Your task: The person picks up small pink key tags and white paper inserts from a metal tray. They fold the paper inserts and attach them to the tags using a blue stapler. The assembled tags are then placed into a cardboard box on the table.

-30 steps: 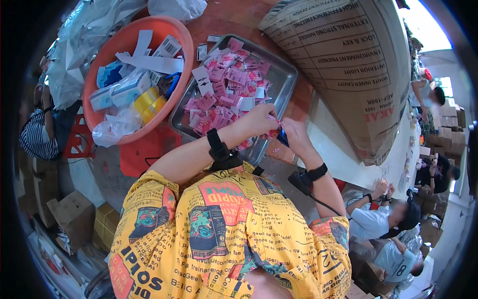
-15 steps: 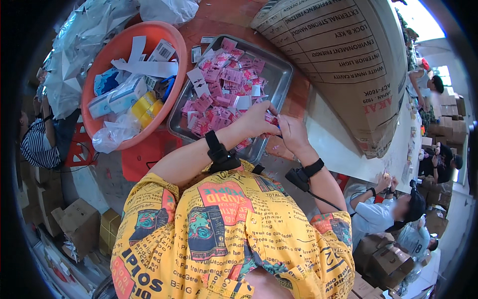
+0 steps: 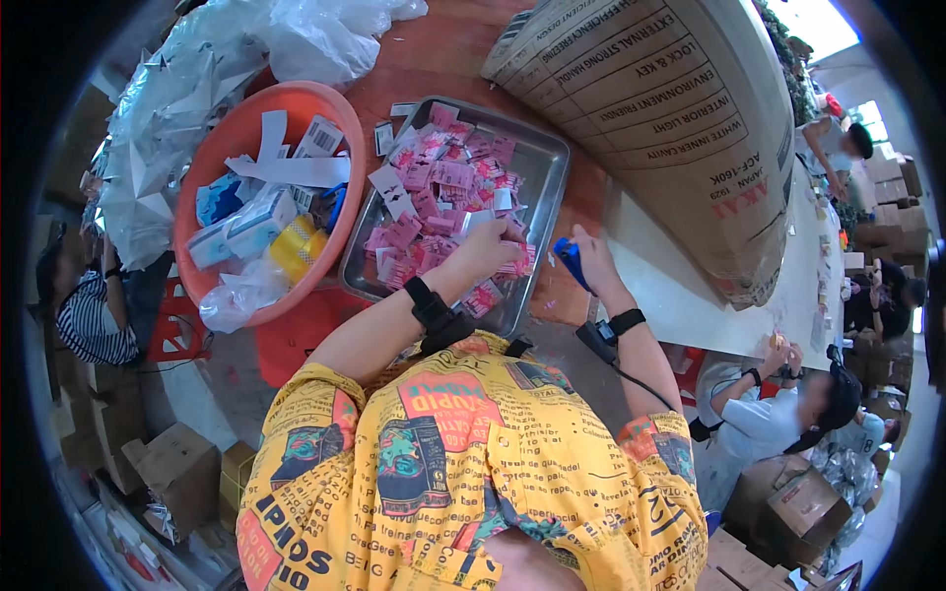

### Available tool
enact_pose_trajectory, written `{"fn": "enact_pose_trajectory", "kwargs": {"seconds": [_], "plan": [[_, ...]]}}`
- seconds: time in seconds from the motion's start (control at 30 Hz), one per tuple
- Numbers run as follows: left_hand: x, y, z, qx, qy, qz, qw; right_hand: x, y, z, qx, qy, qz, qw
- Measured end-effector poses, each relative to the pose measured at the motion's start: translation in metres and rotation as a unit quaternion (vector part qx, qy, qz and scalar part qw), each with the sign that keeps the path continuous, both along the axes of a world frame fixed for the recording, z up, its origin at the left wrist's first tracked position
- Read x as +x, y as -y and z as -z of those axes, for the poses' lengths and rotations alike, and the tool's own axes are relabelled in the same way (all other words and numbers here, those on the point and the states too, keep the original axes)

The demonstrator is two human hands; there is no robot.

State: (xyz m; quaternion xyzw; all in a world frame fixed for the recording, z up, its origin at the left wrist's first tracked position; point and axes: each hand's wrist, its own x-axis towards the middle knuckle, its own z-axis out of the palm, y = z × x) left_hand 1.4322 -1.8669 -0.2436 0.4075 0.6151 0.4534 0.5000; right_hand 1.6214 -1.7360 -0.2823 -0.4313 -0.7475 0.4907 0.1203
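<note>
A steel tray (image 3: pixel 554 163) holds a heap of small pink printed cards (image 3: pixel 453 175), with a few white slips among them. Over the tray's right side, my left hand (image 3: pixel 489 246) has its fingers bent and closed around a pink card (image 3: pixel 516 262) at the edge of the heap. My right hand (image 3: pixel 597 266), just right of the tray, grips a small blue stapler-like tool (image 3: pixel 570 258), tilted with its end toward the tray. The fingers partly cover the tool. A gap separates my two hands.
Left of the tray stands an orange basin (image 3: pixel 357 128) with yellow tape rolls (image 3: pixel 298 248), white packs and paper strips. A large cardboard box (image 3: pixel 680 128) leans in at the upper right. Clear plastic bags (image 3: pixel 320 39) lie at the back. A co-worker (image 3: pixel 764 409) sits at the right.
My hands, close together before, have moved apart. The left has gone down to the pink cards; the right has drawn rightward, and the blue tool in it now shows plainly.
</note>
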Motion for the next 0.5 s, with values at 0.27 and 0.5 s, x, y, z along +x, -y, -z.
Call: {"fn": "enact_pose_trajectory", "kwargs": {"seconds": [0.27, 0.5], "plan": [[0.007, 0.009, -0.014, -0.067, 0.151, -0.048, 0.985, -0.005, -0.013, 0.043, 0.186, 0.158, 0.088, 0.966], [0.006, 0.012, 0.006, -0.068, 0.112, -0.057, 0.99, -0.019, 0.028, 0.017, -0.093, -0.167, -0.022, 0.981]]}}
